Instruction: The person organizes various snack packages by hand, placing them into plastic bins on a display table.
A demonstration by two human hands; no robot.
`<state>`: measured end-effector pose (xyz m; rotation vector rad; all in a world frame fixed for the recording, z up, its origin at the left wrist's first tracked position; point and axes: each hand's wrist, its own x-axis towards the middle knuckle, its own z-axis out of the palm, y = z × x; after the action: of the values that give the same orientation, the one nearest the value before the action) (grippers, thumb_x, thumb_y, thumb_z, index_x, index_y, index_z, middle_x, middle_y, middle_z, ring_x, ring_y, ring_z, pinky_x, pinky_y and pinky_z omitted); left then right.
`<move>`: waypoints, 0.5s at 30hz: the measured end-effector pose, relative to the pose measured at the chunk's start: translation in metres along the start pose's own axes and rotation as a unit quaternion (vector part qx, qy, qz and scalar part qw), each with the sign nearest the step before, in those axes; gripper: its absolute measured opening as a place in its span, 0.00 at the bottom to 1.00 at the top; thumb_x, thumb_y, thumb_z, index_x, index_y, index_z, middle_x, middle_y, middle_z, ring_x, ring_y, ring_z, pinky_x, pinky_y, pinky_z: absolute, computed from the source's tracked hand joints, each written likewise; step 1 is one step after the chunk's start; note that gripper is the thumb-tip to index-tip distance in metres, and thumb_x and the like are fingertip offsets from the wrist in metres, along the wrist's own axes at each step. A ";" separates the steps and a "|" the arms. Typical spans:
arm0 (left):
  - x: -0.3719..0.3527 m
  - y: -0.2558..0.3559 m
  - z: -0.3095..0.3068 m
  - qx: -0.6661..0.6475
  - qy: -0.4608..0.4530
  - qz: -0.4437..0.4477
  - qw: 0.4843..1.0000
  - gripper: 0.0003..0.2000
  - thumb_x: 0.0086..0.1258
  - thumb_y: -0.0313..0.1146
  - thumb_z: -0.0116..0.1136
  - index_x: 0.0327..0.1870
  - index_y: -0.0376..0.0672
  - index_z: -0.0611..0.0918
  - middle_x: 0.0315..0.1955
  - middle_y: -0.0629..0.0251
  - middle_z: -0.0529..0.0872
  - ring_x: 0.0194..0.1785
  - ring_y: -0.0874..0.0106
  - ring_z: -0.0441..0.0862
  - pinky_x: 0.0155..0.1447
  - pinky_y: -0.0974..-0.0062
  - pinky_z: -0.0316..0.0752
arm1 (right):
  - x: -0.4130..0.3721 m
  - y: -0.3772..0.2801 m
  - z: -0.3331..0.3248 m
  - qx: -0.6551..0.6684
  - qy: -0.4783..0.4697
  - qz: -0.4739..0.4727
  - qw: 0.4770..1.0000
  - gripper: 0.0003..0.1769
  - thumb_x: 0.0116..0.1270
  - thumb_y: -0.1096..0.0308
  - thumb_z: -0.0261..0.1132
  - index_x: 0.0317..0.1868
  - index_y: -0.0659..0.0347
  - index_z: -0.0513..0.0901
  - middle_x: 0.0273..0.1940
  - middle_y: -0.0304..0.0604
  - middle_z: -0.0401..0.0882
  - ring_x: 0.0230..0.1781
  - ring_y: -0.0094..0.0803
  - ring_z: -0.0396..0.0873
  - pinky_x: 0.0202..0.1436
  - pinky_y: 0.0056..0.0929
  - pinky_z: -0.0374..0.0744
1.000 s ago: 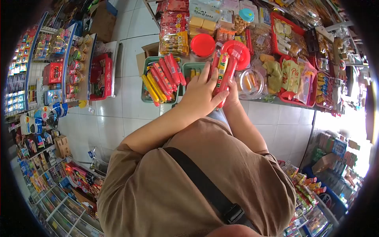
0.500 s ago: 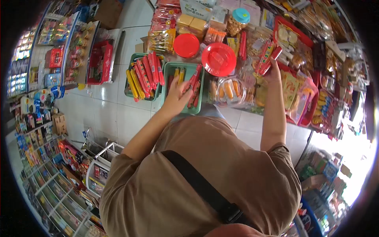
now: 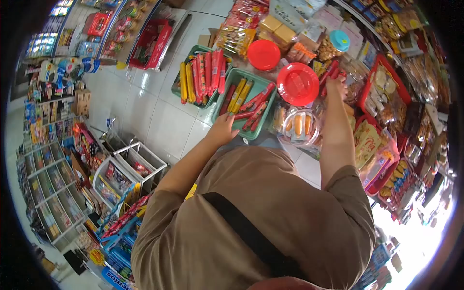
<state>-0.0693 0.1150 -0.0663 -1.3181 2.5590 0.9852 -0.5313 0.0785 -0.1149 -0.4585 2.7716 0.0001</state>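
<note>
Since the earlier frame, your right hand point(image 3: 337, 88) has shifted inward, closer to the large red lid point(image 3: 298, 84), and your left hand point(image 3: 223, 130) has drawn back from over the right green tray point(image 3: 245, 137) to its near left edge. The view has turned as well.

Left hand: open, thumb apart from the fingers. Your fingertips are at the tray edge, beside the end of a red stick; contact cannot be determined. Right hand: fingers curled at the red packaged sticks point(image 3: 331, 70) beyond the large red lid; whether you grip them or only touch them cannot be told.

The right green tray contains yellow sticks point(image 3: 240, 96) side by side, with a dark red stick point(image 3: 227, 99) to their left and red sticks point(image 3: 259, 116) lying at angles to their right. Just to its left, the left green tray point(image 3: 207, 104) bears a pile of red and yellow sticks point(image 3: 208, 72). A clear round container point(image 3: 299, 126) sits on the near side of the large red lid. A smaller red lid point(image 3: 263, 54) lies farther forward, near a blue-lidded jar point(image 3: 338, 42).
</note>
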 end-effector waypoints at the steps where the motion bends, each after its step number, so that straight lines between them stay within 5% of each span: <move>1: 0.006 -0.007 0.006 0.009 0.008 -0.003 1.000 0.32 0.59 0.42 0.63 0.62 0.34 0.68 0.58 0.41 0.70 0.62 0.48 0.68 0.65 0.60 0.64 | -0.006 0.001 -0.008 -0.029 0.011 -0.012 0.999 0.45 0.61 0.39 0.56 0.70 0.58 0.56 0.63 0.63 0.63 0.66 0.53 0.62 0.64 0.49 0.66; 4: 0.028 -0.017 0.021 0.013 0.024 -0.011 1.000 0.31 0.57 0.42 0.64 0.58 0.33 0.70 0.51 0.45 0.76 0.55 0.49 0.73 0.58 0.58 0.70 | -0.018 0.011 -0.031 -0.036 -0.044 -0.070 0.996 0.42 0.62 0.37 0.54 0.68 0.58 0.61 0.64 0.62 0.62 0.67 0.55 0.59 0.67 0.48 0.63; 10: 0.064 -0.026 0.042 0.172 -0.016 -0.003 0.985 0.23 0.59 0.29 0.54 0.58 0.40 0.72 0.43 0.53 0.78 0.45 0.56 0.79 0.44 0.61 0.77 | -0.024 0.067 -0.017 0.062 0.142 -0.299 0.942 0.34 0.62 0.48 0.61 0.63 0.59 0.69 0.63 0.58 0.65 0.65 0.55 0.61 0.67 0.45 0.61; 15: 0.076 -0.021 0.050 0.280 0.011 -0.011 0.960 0.21 0.62 0.33 0.53 0.58 0.46 0.72 0.48 0.58 0.75 0.49 0.60 0.76 0.45 0.63 0.74 | -0.105 0.103 -0.048 0.181 0.107 -0.339 0.917 0.28 0.60 0.60 0.65 0.60 0.59 0.72 0.62 0.54 0.65 0.63 0.48 0.64 0.65 0.42 0.64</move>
<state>-0.1111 0.0829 -0.1441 -1.1820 2.5451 0.1988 -0.4853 0.2069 -0.0408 -1.3410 2.5642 -0.7476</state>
